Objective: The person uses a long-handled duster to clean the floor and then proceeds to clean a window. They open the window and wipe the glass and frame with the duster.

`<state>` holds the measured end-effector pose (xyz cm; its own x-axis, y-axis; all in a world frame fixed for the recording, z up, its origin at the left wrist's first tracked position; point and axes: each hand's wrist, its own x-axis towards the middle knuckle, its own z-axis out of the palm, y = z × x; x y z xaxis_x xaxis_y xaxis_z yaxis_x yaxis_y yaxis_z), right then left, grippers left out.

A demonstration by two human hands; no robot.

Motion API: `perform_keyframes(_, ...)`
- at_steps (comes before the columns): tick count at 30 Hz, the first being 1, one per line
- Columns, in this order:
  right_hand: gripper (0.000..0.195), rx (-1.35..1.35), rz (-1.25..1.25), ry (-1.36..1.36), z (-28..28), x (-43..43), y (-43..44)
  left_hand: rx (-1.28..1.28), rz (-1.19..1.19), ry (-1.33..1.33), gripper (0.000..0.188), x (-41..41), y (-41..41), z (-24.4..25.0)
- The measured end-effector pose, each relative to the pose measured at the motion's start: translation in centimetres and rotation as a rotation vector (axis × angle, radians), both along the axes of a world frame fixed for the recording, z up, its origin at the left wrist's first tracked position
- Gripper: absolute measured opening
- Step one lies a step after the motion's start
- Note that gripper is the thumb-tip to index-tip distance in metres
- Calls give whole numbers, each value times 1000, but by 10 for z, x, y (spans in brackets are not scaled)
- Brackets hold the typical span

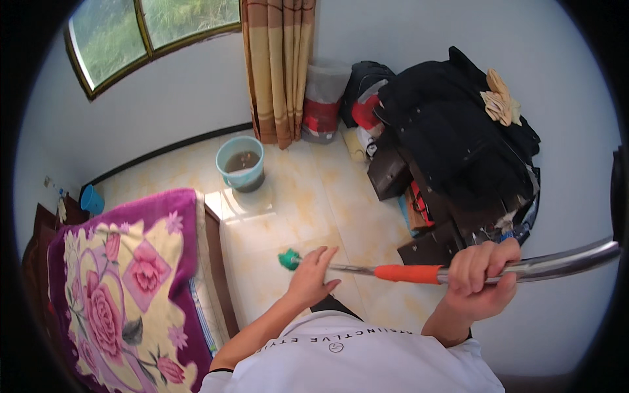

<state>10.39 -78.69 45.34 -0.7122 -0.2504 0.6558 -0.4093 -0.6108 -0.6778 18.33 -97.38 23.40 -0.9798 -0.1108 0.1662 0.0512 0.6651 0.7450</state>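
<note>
My right hand [479,282] is wrapped around the chrome handle of a mop [565,263], just to the right of its orange sleeve [408,274]. The handle runs from the right rim down toward the floor. A green mop head [289,259] shows at its lower end, partly covered. My left hand [314,277] hovers over that lower stretch of the handle, fingers apart and not gripping. Beyond the mop, a light-blue bucket [227,159] of murky dark water stands on the tiled floor [304,206].
To the left is a bed with a purple floral blanket [184,211]. A brown cabinet [388,169] with drawers pulled out, heaped with dark clothing [442,113], stands right. Bags [322,105] sit beside the curtain [280,73]. A small blue bin [92,200] is beyond the bed.
</note>
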Motion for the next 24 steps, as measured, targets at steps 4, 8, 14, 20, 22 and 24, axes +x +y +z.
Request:
perform_keyframes(4, 39, 37, 323, -76, -21, -86, -59, 86, -8, -18, 49, -79, -29, -11)
perform_keyframes(8, 42, 193, 450, 80, -44, -192, -139, 388, 305, 2, 12, -141, -87, -41)
perform_keyframes(14, 49, 768, 399, 19, -70, -272, -203, 589, 625, 259, 13, -225, -230, -95)
perform_keyframes(20, 31, 931, 500, -314, -146, -367, -230, 668, 687, 315, 15, -315, -331, -102)
perform_keyframes(22, 26, 884, 486, -442, -157, -399, -246, 769, 704, 281, 14, -351, -353, -116)
perform_keyframes(24, 25, 917, 467, -519, -170, -433, -262, 803, 724, 305, 14, -385, -383, -145)
